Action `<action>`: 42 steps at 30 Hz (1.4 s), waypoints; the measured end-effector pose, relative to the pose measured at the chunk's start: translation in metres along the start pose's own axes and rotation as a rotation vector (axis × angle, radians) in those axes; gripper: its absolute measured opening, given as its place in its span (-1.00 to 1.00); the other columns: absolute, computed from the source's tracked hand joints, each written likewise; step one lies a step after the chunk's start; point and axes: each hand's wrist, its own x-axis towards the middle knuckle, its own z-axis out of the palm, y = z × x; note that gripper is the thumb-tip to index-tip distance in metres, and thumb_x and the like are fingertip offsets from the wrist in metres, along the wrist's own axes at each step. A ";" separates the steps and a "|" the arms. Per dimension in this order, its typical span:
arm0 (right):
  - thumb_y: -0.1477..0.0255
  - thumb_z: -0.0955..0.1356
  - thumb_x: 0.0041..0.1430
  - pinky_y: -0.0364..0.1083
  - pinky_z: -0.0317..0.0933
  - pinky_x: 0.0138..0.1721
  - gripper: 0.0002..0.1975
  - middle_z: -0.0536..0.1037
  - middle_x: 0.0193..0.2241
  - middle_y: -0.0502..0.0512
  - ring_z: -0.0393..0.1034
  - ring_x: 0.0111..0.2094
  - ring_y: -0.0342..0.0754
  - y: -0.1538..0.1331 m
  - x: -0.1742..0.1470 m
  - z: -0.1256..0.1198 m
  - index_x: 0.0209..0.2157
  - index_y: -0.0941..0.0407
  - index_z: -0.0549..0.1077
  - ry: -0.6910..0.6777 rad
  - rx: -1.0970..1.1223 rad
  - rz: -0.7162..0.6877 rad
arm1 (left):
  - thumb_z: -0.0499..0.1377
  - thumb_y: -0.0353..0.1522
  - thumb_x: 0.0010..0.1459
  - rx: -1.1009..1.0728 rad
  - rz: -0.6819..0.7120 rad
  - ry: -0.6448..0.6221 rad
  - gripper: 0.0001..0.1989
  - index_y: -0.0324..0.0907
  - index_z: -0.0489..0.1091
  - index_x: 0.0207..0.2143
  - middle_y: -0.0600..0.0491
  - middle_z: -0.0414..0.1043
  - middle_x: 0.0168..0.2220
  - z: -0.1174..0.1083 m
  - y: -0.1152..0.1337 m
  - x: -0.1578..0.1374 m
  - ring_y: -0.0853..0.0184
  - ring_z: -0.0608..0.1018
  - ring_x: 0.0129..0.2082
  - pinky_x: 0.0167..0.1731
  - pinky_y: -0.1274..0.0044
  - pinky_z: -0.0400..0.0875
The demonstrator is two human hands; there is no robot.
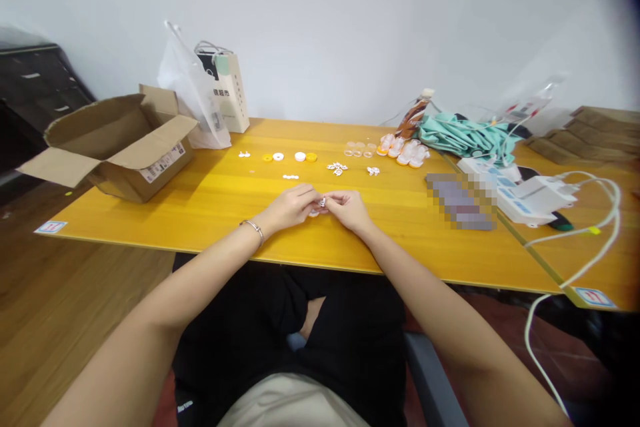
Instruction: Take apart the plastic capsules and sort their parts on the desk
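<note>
Near the front edge of the tabletop [150, 221], a small white piece [323, 202] sits directly between the two hands, touching the fingertips. The right hand [349, 209] pinches it narrowly from the right; the left hand [291, 205] curls in from the left, its exact grip hidden. Neither is clearly nearer, and the long axis is too small to tell. White cut-out parts [337, 167] lie just beyond.

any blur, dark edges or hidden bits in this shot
Head view: the dark cabinet at far left looks soft; head view: upper right corner goes dark; head view: pixelation covers a flat item; head view: the small white part between left hand and right hand lacks clear detail.
</note>
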 end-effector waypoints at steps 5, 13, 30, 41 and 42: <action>0.40 0.38 -0.16 -0.10 0.40 -0.31 -0.85 0.59 -0.50 0.02 0.50 -0.47 -0.08 0.000 0.001 0.000 -0.47 0.15 0.54 0.007 0.048 0.025 | 0.03 -0.48 0.15 -0.043 -0.029 0.020 -0.90 -0.23 0.33 -0.31 0.02 0.34 -0.42 -0.002 0.003 0.002 0.39 0.41 -0.40 -0.36 0.56 0.37; 0.24 0.38 -0.06 -0.13 0.39 -0.29 -0.75 0.59 -0.48 0.09 0.50 -0.44 -0.10 -0.006 0.002 -0.003 -0.45 0.16 0.49 -0.020 0.206 0.083 | 0.12 -0.43 0.12 -0.329 -0.229 0.093 -0.89 -0.23 0.34 -0.26 0.00 0.37 -0.32 -0.007 -0.002 0.003 0.38 0.45 -0.29 -0.33 0.55 0.45; 0.16 0.43 -0.14 -0.13 0.32 -0.38 -0.63 0.55 -0.57 -0.07 0.44 -0.53 -0.14 -0.006 0.003 0.000 -0.38 0.06 0.28 -0.106 0.169 -0.098 | 0.17 -0.35 0.08 -0.484 -0.357 0.093 -0.83 -0.21 0.37 -0.25 0.02 0.39 -0.28 -0.007 -0.002 0.002 0.38 0.46 -0.24 -0.33 0.58 0.50; 0.27 0.43 -0.09 -0.17 0.28 -0.39 -0.73 0.51 -0.62 -0.09 0.40 -0.55 -0.19 -0.005 0.003 0.000 -0.41 0.10 0.31 -0.039 0.132 -0.127 | 0.19 -0.34 0.05 -0.573 -0.423 0.124 -0.82 -0.23 0.34 -0.28 0.02 0.40 -0.32 -0.005 -0.002 0.003 0.39 0.48 -0.28 -0.30 0.53 0.48; 0.28 0.43 -0.10 -0.18 0.27 -0.42 -0.73 0.49 -0.63 -0.10 0.38 -0.57 -0.20 -0.005 0.003 0.000 -0.43 0.10 0.31 -0.024 0.144 -0.113 | 0.20 -0.33 0.05 -0.578 -0.411 0.131 -0.82 -0.23 0.34 -0.29 0.02 0.40 -0.33 -0.004 -0.001 0.004 0.39 0.48 -0.29 -0.27 0.51 0.48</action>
